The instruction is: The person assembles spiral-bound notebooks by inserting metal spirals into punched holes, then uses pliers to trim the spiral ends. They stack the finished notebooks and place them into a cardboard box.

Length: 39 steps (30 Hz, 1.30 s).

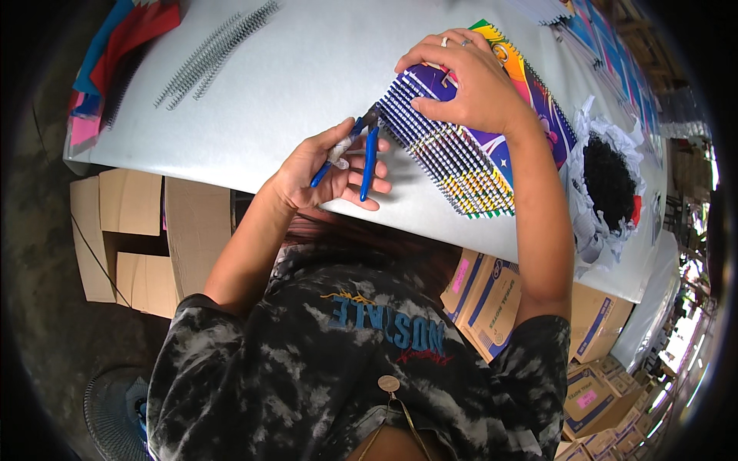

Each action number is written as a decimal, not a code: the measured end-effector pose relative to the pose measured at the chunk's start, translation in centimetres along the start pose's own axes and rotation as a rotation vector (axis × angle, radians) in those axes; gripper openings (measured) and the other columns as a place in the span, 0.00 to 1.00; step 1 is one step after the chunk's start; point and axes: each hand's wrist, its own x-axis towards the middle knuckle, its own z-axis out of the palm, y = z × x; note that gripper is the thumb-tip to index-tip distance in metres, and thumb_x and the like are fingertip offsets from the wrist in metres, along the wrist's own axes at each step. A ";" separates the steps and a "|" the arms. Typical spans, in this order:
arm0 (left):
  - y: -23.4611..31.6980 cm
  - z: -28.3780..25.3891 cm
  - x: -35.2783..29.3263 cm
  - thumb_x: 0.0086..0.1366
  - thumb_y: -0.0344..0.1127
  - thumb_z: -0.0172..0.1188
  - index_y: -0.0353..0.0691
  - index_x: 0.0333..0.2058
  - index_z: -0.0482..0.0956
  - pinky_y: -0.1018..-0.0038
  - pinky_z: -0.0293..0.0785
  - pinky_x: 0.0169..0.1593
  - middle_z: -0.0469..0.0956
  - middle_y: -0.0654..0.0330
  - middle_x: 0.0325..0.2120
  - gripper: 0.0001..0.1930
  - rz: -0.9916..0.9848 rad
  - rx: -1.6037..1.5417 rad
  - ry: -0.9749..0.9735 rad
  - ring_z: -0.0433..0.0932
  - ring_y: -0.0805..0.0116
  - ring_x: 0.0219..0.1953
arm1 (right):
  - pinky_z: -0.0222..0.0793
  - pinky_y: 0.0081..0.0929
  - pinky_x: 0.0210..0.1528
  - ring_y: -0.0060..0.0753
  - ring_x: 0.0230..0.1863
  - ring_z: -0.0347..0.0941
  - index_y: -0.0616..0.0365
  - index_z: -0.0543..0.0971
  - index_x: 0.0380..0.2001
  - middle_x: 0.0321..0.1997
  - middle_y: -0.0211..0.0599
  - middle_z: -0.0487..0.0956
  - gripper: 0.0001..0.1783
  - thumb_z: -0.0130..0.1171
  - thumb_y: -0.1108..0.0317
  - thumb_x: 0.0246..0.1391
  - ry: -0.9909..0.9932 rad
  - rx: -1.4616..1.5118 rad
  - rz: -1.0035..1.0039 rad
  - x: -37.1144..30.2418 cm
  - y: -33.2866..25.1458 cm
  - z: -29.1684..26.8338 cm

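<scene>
My left hand [314,167] holds a pair of blue-handled cutting pliers [370,163]. One handle lies against the palm and thumb, the other stands apart over my loosely spread fingers. The jaws meet the near left corner of a stack of spiral notebooks [450,157], right at the wire bindings. Over the top of that stack arches my right hand [480,88], thumb on the near side and fingers on the far side, gripping it. The bound edges face me as rows of coils; a purple and yellow cover shows under my right forearm.
Loose wire coils [215,58] lie at the table's [307,46] far left, near red and blue covers [131,54]. To the right, crumpled paper [588,223] holds a black tangle [607,180]. More notebooks [592,46] sit far right. Cardboard boxes [198,230] and a fan [115,411] stand below.
</scene>
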 end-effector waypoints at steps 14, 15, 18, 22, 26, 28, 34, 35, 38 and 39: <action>0.6 0.8 -0.5 0.67 0.56 0.32 0.31 0.48 0.67 0.51 0.78 0.41 0.75 0.47 0.31 0.31 -0.012 0.110 0.108 0.79 0.52 0.36 | 0.49 0.34 0.61 0.37 0.48 0.67 0.46 0.79 0.34 0.37 0.30 0.77 0.18 0.62 0.57 0.33 0.001 0.016 0.009 0.0 0.0 -0.1; 0.5 0.3 -0.4 0.67 0.55 0.33 0.31 0.48 0.67 0.53 0.78 0.39 0.75 0.48 0.31 0.30 -0.018 0.070 0.091 0.79 0.52 0.36 | 0.49 0.34 0.61 0.37 0.48 0.67 0.46 0.79 0.34 0.37 0.30 0.77 0.18 0.62 0.57 0.33 0.007 0.015 0.009 0.1 -0.1 -0.1; 0.9 0.5 -0.3 0.68 0.55 0.33 0.32 0.45 0.69 0.60 0.78 0.33 0.75 0.49 0.30 0.29 -0.038 0.172 0.163 0.79 0.54 0.33 | 0.49 0.34 0.62 0.37 0.47 0.68 0.46 0.79 0.34 0.37 0.30 0.77 0.19 0.61 0.56 0.33 -0.018 0.025 0.013 0.1 -0.1 -0.2; 0.9 3.4 -0.2 0.69 0.54 0.34 0.33 0.41 0.69 0.66 0.73 0.26 0.76 0.53 0.28 0.27 -0.026 1.283 0.605 0.77 0.59 0.30 | 0.49 0.34 0.61 0.37 0.47 0.68 0.46 0.79 0.34 0.37 0.30 0.77 0.18 0.61 0.56 0.34 -0.005 0.020 0.007 0.0 0.0 0.0; 0.8 3.4 -0.4 0.69 0.54 0.34 0.33 0.43 0.69 0.64 0.75 0.32 0.76 0.52 0.31 0.27 -0.061 0.960 0.533 0.77 0.60 0.32 | 0.49 0.34 0.61 0.37 0.47 0.68 0.46 0.79 0.34 0.37 0.30 0.77 0.18 0.61 0.56 0.34 -0.007 0.013 0.007 -0.1 0.0 0.0; 0.7 2.3 -0.8 0.68 0.55 0.33 0.33 0.46 0.68 0.59 0.77 0.36 0.75 0.49 0.35 0.29 -0.046 0.404 0.341 0.77 0.57 0.35 | 0.49 0.34 0.61 0.37 0.47 0.68 0.46 0.79 0.34 0.37 0.30 0.77 0.18 0.61 0.56 0.34 -0.007 0.014 0.009 0.0 0.0 -0.1; 0.4 -0.1 -0.6 0.67 0.57 0.32 0.32 0.46 0.68 0.58 0.79 0.36 0.73 0.53 0.28 0.30 -0.082 0.081 0.145 0.77 0.60 0.30 | 0.49 0.34 0.61 0.37 0.47 0.68 0.46 0.79 0.34 0.37 0.30 0.77 0.19 0.61 0.55 0.34 0.008 0.010 0.003 0.0 0.0 0.0; 0.6 -0.4 -0.6 0.67 0.56 0.32 0.32 0.46 0.68 0.58 0.79 0.36 0.73 0.54 0.28 0.30 -0.092 0.056 0.114 0.77 0.60 0.29 | 0.49 0.33 0.61 0.37 0.47 0.68 0.46 0.79 0.34 0.37 0.30 0.77 0.19 0.61 0.55 0.34 0.010 0.007 0.004 -0.1 0.0 0.1; 1.0 0.8 -0.3 0.68 0.54 0.34 0.33 0.44 0.69 0.66 0.76 0.29 0.71 0.55 0.23 0.27 -0.061 0.951 0.463 0.75 0.65 0.23 | 0.49 0.33 0.62 0.37 0.48 0.68 0.46 0.79 0.34 0.37 0.30 0.77 0.19 0.61 0.55 0.34 0.000 0.005 0.012 -0.1 0.1 0.0; 0.9 2.1 -0.3 0.68 0.54 0.35 0.33 0.43 0.69 0.68 0.75 0.28 0.70 0.55 0.22 0.27 -0.043 1.399 0.658 0.74 0.67 0.22 | 0.49 0.33 0.62 0.37 0.48 0.68 0.46 0.79 0.34 0.37 0.30 0.77 0.19 0.61 0.55 0.34 -0.008 0.010 0.014 -0.2 0.0 0.1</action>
